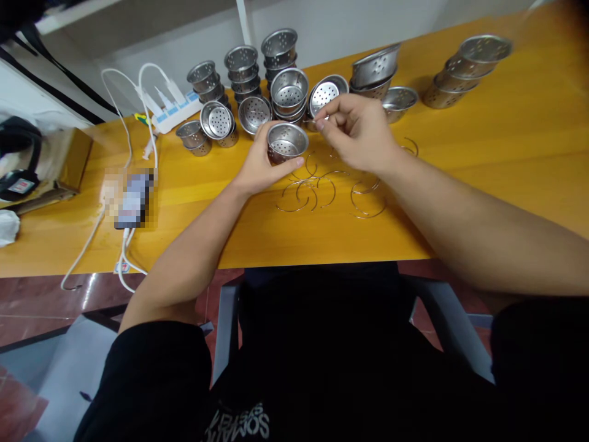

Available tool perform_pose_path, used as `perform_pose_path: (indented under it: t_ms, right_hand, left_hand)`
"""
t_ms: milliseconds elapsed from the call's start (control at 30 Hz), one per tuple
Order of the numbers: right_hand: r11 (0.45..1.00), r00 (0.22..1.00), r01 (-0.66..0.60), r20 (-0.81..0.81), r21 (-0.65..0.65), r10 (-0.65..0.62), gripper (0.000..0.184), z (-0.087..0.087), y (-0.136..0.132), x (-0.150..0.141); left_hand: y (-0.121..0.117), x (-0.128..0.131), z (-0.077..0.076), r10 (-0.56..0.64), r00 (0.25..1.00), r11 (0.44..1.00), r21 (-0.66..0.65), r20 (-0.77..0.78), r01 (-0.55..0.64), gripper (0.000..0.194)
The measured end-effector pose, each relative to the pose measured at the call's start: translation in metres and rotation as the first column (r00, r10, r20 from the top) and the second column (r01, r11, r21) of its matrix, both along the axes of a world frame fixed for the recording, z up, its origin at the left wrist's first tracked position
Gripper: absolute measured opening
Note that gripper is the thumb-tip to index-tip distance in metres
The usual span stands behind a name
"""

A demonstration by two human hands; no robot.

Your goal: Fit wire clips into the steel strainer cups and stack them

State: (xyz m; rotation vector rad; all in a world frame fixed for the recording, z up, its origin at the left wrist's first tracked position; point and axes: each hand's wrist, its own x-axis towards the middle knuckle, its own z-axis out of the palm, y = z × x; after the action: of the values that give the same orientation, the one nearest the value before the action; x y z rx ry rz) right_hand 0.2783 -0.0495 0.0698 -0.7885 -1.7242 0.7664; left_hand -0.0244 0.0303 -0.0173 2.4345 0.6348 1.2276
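Note:
My left hand (pixel 259 167) is wrapped round a small perforated steel strainer cup (pixel 286 142), holding it just above the yellow table (pixel 483 159). My right hand (pixel 356 132) is beside the cup on its right, fingers pinched on something thin that I cannot make out. Several loose wire rings (pixel 317 190) lie on the table right under both hands.
Stacks of steel strainer cups (pixel 257 86) stand behind the hands, with more stacks (pixel 469 70) at the far right. A white power strip (pixel 172 107) with cables and a phone (pixel 133 199) lie at the left. Headphones on a box (pixel 27 162) sit at the far left.

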Motion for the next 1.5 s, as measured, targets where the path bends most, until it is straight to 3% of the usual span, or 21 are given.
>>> perform_pose_path:
  t_ms: [167, 300, 400, 633, 933, 1133, 1233, 1500]
  right_hand:
    - [1.0, 1.0, -0.007, 0.006, 0.009, 0.006, 0.061, 0.003, -0.002, -0.003]
    - [1.0, 0.999, 0.015, 0.05, -0.009, -0.014, 0.06, 0.004, -0.007, -0.006]
    - [0.999, 0.997, 0.029, 0.066, -0.04, -0.026, 0.059, 0.005, -0.009, -0.006]
    - [0.999, 0.999, 0.04, 0.022, 0.02, -0.041, 0.058, -0.002, 0.003, -0.001]
    - [1.0, 0.999, 0.024, 0.025, -0.01, -0.024, 0.061, 0.004, -0.007, -0.006]
    - [0.999, 0.998, 0.026, 0.051, -0.039, -0.024, 0.056, -0.002, -0.013, -0.017]
    - [0.998, 0.998, 0.048, 0.032, -0.038, -0.047, 0.051, -0.007, -0.012, -0.019]
    - [0.995, 0.995, 0.096, 0.038, -0.008, -0.095, 0.057, -0.01, -0.009, -0.022]
  left_hand:
    - [0.012, -0.002, -0.012, -0.117, 0.992, 0.991, -0.058, 0.042, 0.119, 0.113]
    - [0.014, 0.0, -0.013, -0.134, 0.987, 0.988, -0.059, 0.084, 0.139, 0.113]
    - [0.012, 0.001, -0.012, -0.127, 0.988, 0.989, -0.066, 0.089, 0.133, 0.114]
    - [0.0, 0.001, -0.002, -0.128, 0.989, 0.981, -0.14, 0.079, 0.138, 0.126]
    - [-0.02, 0.008, 0.017, -0.01, 0.998, 0.98, -0.2, 0.056, 0.021, 0.121]
    - [-0.024, 0.015, 0.006, -0.122, 0.993, 0.983, -0.138, 0.002, 0.121, 0.12]
    - [-0.024, 0.016, 0.001, -0.111, 0.994, 0.983, -0.148, -0.017, 0.108, 0.12]
    - [-0.033, 0.019, 0.014, -0.094, 0.995, 0.963, -0.256, -0.018, 0.086, 0.135]
